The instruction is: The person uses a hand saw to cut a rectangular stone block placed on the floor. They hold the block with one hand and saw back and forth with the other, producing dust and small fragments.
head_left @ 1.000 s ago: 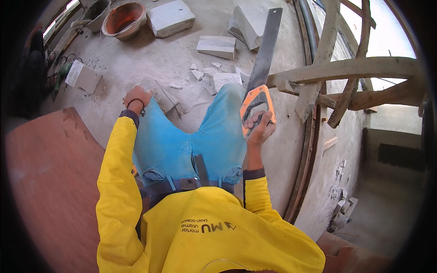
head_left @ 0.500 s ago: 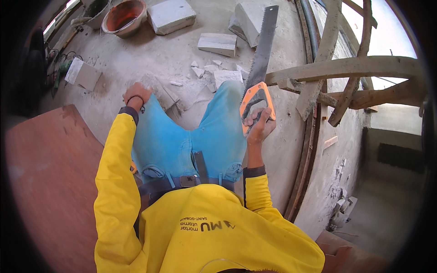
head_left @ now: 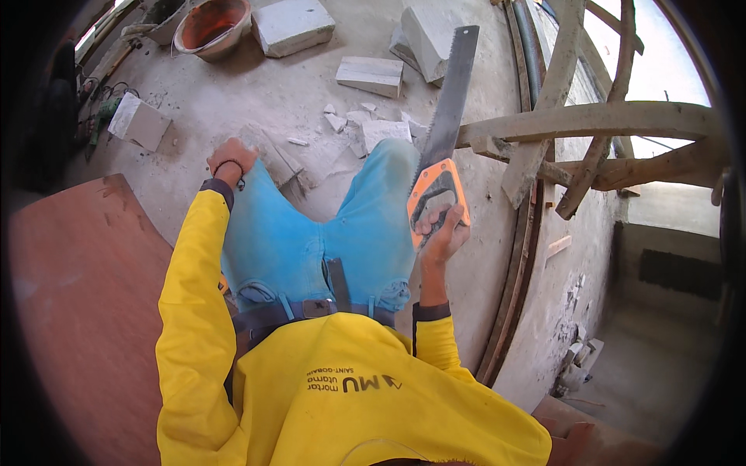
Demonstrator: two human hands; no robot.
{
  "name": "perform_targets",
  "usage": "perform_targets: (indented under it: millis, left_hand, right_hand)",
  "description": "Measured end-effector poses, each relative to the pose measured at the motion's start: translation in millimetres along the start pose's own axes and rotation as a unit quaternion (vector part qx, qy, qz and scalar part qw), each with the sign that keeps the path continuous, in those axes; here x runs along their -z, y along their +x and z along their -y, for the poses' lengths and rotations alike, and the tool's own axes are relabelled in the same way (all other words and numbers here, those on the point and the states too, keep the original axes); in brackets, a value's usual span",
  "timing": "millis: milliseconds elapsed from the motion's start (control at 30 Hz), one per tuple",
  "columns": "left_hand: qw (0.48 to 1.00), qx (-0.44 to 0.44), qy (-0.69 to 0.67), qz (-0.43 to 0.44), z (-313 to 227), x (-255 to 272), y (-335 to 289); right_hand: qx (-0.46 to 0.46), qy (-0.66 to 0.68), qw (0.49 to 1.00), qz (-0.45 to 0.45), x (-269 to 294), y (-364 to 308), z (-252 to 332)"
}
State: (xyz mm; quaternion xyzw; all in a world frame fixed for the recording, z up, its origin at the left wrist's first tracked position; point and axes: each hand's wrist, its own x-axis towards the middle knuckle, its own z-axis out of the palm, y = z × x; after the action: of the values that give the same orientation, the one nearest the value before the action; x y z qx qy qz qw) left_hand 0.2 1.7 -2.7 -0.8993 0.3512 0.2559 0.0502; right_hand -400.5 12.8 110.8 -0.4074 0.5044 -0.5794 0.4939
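R hand point(head_left: 440, 233) wrapped around handle point(head_left: 457, 182) of saw point(head_left: 444, 124), fingers thru grip opening & curled tight. Saw = landmark. It's just right of R knee point(head_left: 391, 161); blade lies beyond the hand, long axis running away from the person, tip angled a bit right, toothed edge facing left. Can't tell if blade clears floor point(head_left: 478, 260).

L hand point(head_left: 233, 159) well left of saw, at L knee point(head_left: 263, 184); no tool visible in it. Fingers bent down, tips hidden, so can't tell if pinching or just resting.

Key rel.: dusty block point(head_left: 281, 161) btwn knees, left of saw, apart from it, approx level w/ handle/blade join; R knee sits btwn the two. L hand much nearer block than R hand. Block's long axis slants far-left to near-right, so at an angle to saw, not parallel (approx. only, L knee side partly hidden).

Others: chips point(head_left: 386, 133) left of lower blade, by R knee; slab point(head_left: 371, 75) left of upper blade; big block point(head_left: 426, 39) just left of tip; timber point(head_left: 590, 120) right of blade.
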Motion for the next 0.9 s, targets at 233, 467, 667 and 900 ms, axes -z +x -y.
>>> perform_targets:
  millis: [233,467,667,900]
  left_hand:
    - [1.000,-0.001,-0.013,-0.003,3,0,2]
    - [1.000,0.007,-0.001,0.006,2,1,1]
    - [1.000,0.002,0.013,0.021,-1,-1,5]
    - [1.000,-0.009,-0.013,-0.021,13,-15,18]
  right_hand:
    - [0.013,0.003,1.000,0.024,-9,26,-10]
    - [-0.001,-0.004,1.000,-0.011,5,-3,-2]
    - [0.005,-0.006,1.000,0.003,-4,12,-10]
    - [0.003,-0.018,1.000,0.006,-5,17,-7]
